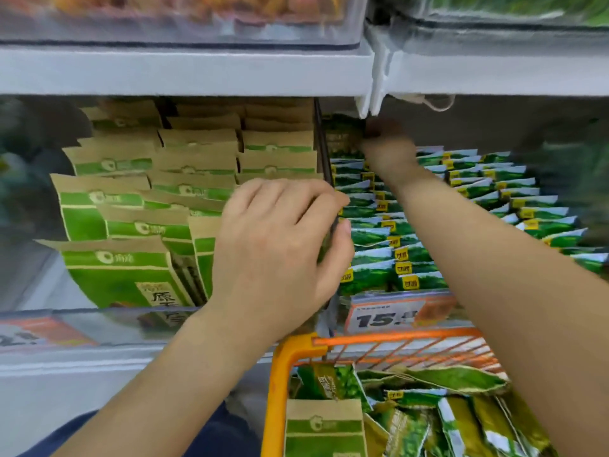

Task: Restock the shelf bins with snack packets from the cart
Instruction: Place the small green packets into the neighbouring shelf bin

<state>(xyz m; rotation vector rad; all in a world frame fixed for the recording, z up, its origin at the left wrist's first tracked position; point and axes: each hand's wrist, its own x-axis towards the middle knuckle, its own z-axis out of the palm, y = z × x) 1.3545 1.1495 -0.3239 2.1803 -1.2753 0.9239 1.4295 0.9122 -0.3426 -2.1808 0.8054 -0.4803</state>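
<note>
Grips split: my left hand (280, 245) curls over the dark divider (324, 159) between the bins, and my right hand (384, 145) reaches deep into the right bin.

From the head view, my left fingers bend round the divider's top edge, perhaps pinching a green packet behind it, though I cannot tell. My right hand's fingers are lost in shadow under the shelf (184, 72), so whether they are spread or pinching a packet is unclear. Risk, as I judge it: my right forearm lies across the packed green packets (395, 249) and could drag rows out of line; leaning on the divider could tip the kraft-topped bags (115, 225). More stock waits in the orange cart (280, 374) below. Blur hides both outer bins.
</note>
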